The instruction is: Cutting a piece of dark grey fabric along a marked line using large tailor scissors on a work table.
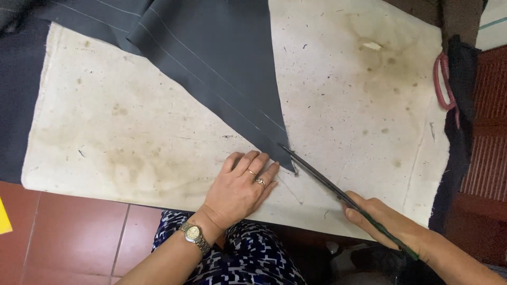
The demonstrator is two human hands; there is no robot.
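Note:
A dark grey cloth [211,58] with thin chalk lines lies on a stained white cover [121,126], narrowing to a point near the front edge. My left hand [240,187], with rings and a wristwatch, rests flat on the cover just left of that point, fingertips touching the cloth's edge. My right hand [388,221] grips long dark scissors [322,177]. Their blades reach up and left to the tip of the cloth.
The white cover spreads wide on both sides of the cloth. Dark fabric [457,126] hangs at the right edge beside a red cord loop [441,79]. Red floor tiles [68,232] lie below the left front edge. My patterned clothing [248,256] shows beneath my arms.

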